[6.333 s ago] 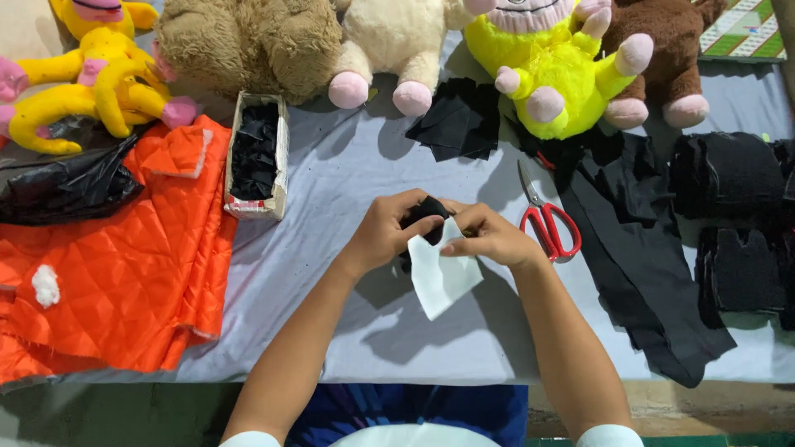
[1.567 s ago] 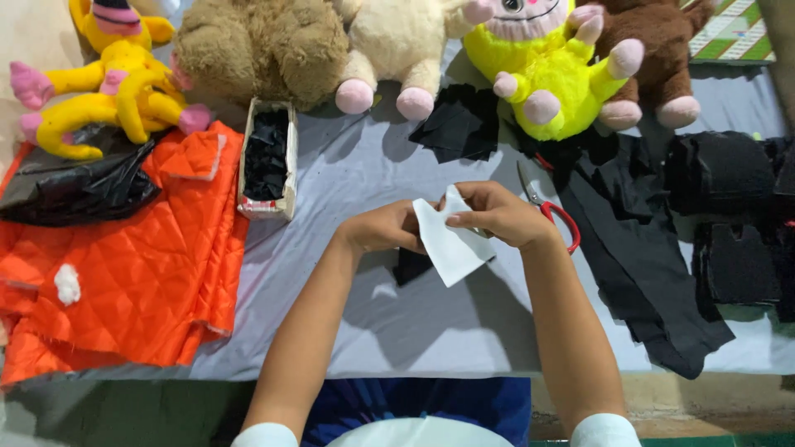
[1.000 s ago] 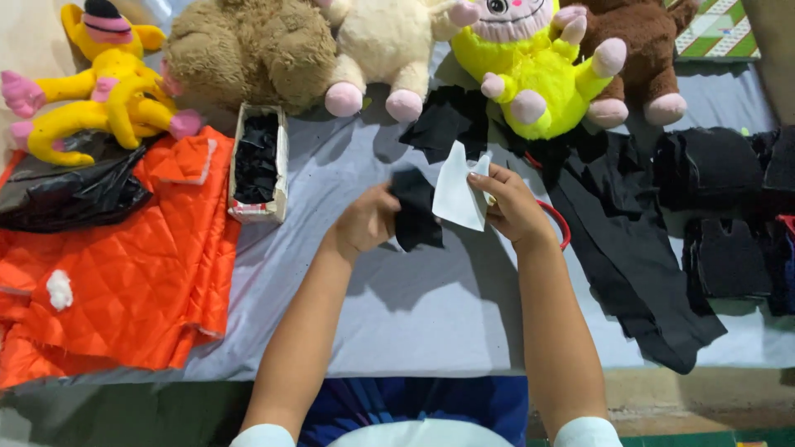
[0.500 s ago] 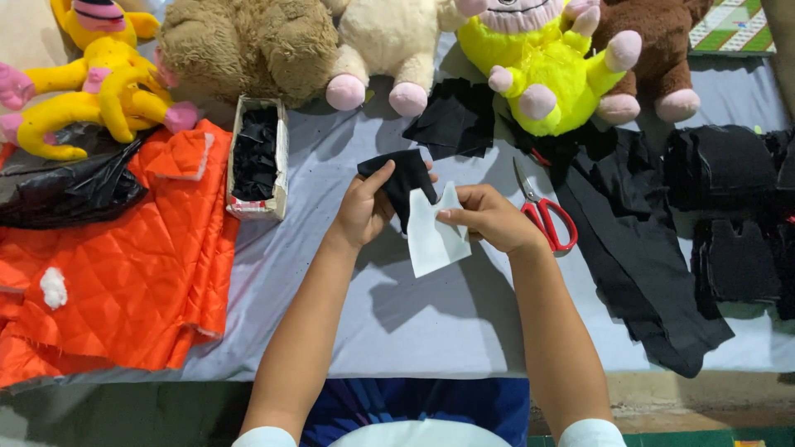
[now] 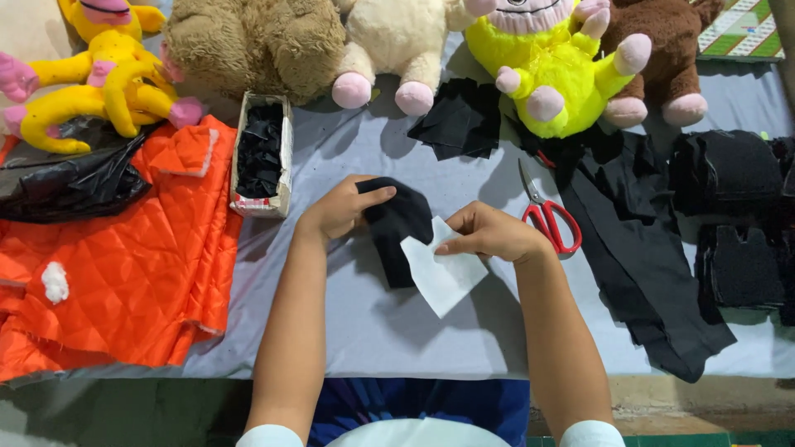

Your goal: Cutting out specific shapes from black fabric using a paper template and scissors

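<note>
My left hand [image 5: 341, 209] grips a piece of black felt [image 5: 399, 230] that lies on the grey table cover [image 5: 389, 331]. My right hand [image 5: 490, 233] pinches a white paper template [image 5: 443, 273], which overlaps the right side of the black felt. Both hands are close together at the middle of the table. Red-handled scissors [image 5: 546, 215] lie just right of my right hand.
A small box [image 5: 262, 157] of black scraps stands at the left. Orange quilted fabric [image 5: 124, 265] and a black plastic bag [image 5: 66, 182] cover the left side. Plush toys [image 5: 257, 41] line the far edge. Black felt strips [image 5: 638, 248] and stacks [image 5: 737, 215] lie right.
The hands lifted the white template and black felt toward the far side, then brought both back down onto the table, the template now lying over the felt.
</note>
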